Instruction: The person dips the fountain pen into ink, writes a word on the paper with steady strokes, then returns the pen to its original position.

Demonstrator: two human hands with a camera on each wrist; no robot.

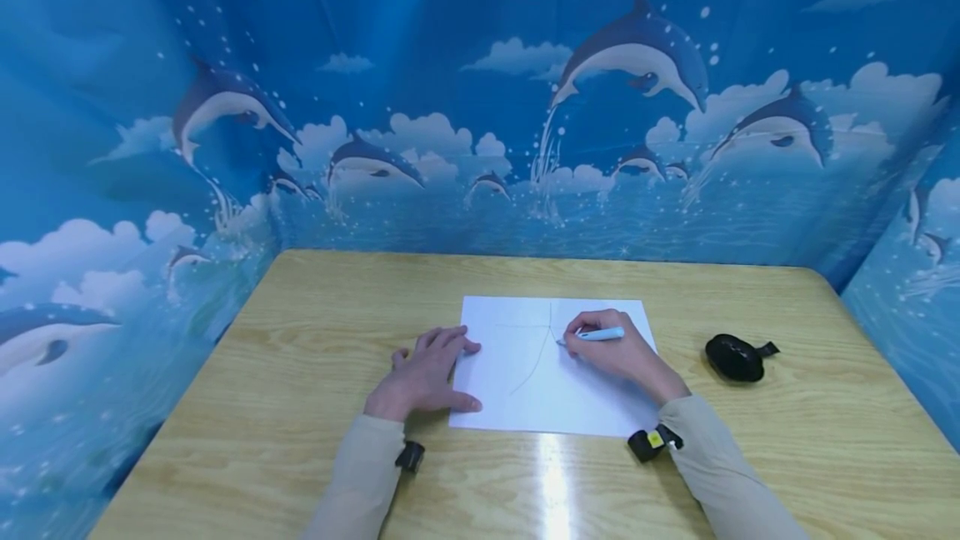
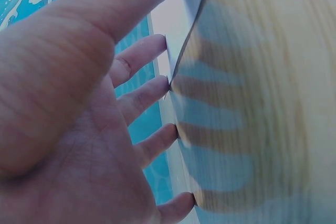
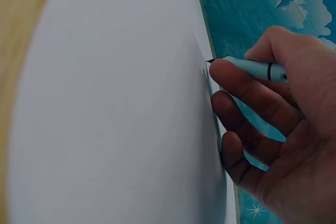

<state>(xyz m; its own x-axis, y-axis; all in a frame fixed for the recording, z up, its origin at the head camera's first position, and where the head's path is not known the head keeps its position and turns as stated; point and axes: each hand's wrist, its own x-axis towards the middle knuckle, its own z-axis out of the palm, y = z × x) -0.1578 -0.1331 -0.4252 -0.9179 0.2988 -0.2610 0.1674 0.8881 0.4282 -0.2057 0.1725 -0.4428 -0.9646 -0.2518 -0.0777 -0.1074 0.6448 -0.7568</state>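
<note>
A white sheet of paper lies on the wooden table, with thin lines drawn on it: a horizontal stroke, a short vertical one and a long curve sweeping down to the left. My right hand pinches a light blue fountain pen, its dark nib right at the paper, just right of where the lines meet. In the right wrist view the pen sits between thumb and index finger. My left hand rests with spread fingers at the sheet's left edge; thumb and fingertips touch down there.
A glossy black oval object with a short tab lies on the table to the right of the paper. A black wrist camera is strapped at the right cuff, another at the left. A blue dolphin-print curtain hangs behind and beside the table.
</note>
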